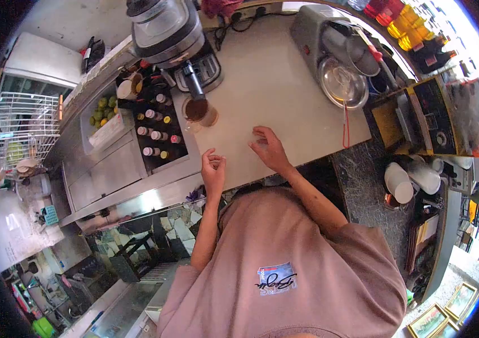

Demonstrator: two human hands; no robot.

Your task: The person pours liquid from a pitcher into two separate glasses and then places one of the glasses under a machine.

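My left hand hovers by the counter's front edge, fingers loosely bent and apart, with nothing visible in it. To its right, my right hand is over the pale countertop, its thumb and fingers spread and holding nothing I can see. Beyond my left hand stands a see-through container with brown contents, apart from both hands. Just above it, the black handle of a coffee machine points toward me.
Several capped bottles stand in a recess at left, beside a bin of green fruit. A metal bowl with a red-handled strainer lies at far right, next to a grey appliance. White cups are stacked at right.
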